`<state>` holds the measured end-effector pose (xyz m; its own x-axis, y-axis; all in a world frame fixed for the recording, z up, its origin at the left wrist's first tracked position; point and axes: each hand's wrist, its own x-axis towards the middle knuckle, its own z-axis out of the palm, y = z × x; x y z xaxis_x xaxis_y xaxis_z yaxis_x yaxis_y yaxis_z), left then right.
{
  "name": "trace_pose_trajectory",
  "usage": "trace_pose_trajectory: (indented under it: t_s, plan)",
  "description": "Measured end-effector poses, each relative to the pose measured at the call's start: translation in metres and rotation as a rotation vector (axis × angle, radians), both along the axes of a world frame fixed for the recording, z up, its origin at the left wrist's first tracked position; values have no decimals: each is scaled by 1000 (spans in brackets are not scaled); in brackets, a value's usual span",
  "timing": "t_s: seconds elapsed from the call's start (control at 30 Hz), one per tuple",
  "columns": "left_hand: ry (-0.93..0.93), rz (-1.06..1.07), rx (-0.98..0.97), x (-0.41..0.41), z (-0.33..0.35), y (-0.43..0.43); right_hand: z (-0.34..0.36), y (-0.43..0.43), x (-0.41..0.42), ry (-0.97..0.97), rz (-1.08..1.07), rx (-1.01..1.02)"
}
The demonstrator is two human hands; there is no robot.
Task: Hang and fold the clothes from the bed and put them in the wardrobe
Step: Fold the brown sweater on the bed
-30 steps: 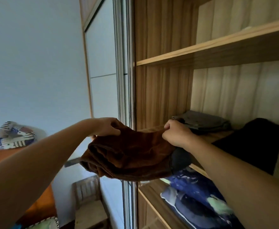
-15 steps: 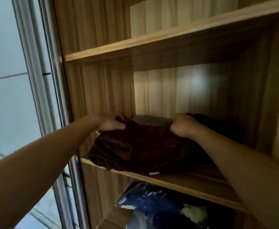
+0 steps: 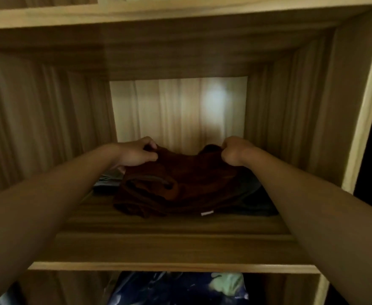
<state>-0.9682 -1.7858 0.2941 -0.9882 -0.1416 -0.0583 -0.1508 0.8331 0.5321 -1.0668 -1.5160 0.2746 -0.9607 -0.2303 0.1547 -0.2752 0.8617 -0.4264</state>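
Left hand (image 3: 136,154) and right hand (image 3: 233,153), apart, pinch a soft, probably light brown garment's (image 3: 180,183) far corners on the shelf (image 3: 172,247).

A home is shown, viewed at a clothes wardrobe (image 3: 37,128). An open compartment lined with wood-grain panels is seen from the front, dimly lit, and its back panel (image 3: 158,111) is paler. A folded brown garment (image 3: 180,186) is laid on the shelf (image 3: 169,245), and other folded clothes (image 3: 107,183) are stacked beside and beneath it. Blue patterned fabric (image 3: 158,287) is stored in the compartment below, and an upper shelf (image 3: 136,16) is fitted above.
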Motion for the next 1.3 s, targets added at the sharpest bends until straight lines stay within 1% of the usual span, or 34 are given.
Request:
trace_pose_trajectory:
  t_s: [0.07, 0.17, 0.4, 0.47, 0.5, 0.57, 0.6, 0.63, 0.67, 0.73, 0.8, 0.83, 0.9, 0.93, 1.0, 1.07, 1.17, 1.23, 1.3]
  plan:
    - [-18, -15, 69, -12, -2, 1, 0, 3, -18, -4, -32, 3]
    - [-9, -20, 183, -28, -6, 7, 10, 5, -47, 8, -55, 58]
    - [100, 33, 498, -55, -19, 31, 36, 6, -114, 72, -119, 236]
    - [34, 18, 514, -56, -30, 38, 31, 4, -120, 81, -96, 291]
    - [-27, 2, 475, -55, -37, 40, 21, 3, -127, 59, -90, 338]
    - [-153, -39, 319, -52, -49, 39, -5, 1, -139, -54, -73, 492]
    - [-191, -44, 242, -52, -52, 36, -18, 2, -149, -118, -80, 552]
    - [-213, -49, 174, -52, -52, 32, -30, 5, -160, -139, -86, 588]
    - [-224, -63, 113, -56, -51, 27, -38, 7, -171, -121, -104, 607]
    - [-220, -125, -6, -66, -42, 20, -39, 9, -150, -34, -209, 589]
    - [-150, -186, -106, -85, -38, 14, -31, 8, -110, 148, -277, 648]
    - [-93, -206, -193, -97, -39, 13, -28, 7, -94, 213, -293, 640]
    - [13, -248, -360, -118, -44, 15, -27, 7, -67, 211, -319, 563]
    - [76, -247, -410, -126, -46, 19, -27, 6, -53, 181, -325, 505]
    - [153, -247, -459, -137, -50, 28, -30, 8, -31, 38, -338, 427]
    - [104, -295, -456, -144, -52, 37, -29, 12, -11, -105, -347, 311]
    - [-29, -408, -391, -153, -53, 46, -26, 14, 8, -283, -330, 22]
    - [-67, -446, -367, -161, -54, 47, -27, 11, 14, -341, -307, -124]
    - [-112, -425, -288, -167, -57, 47, -29, 5, 17, -347, -320, -216]
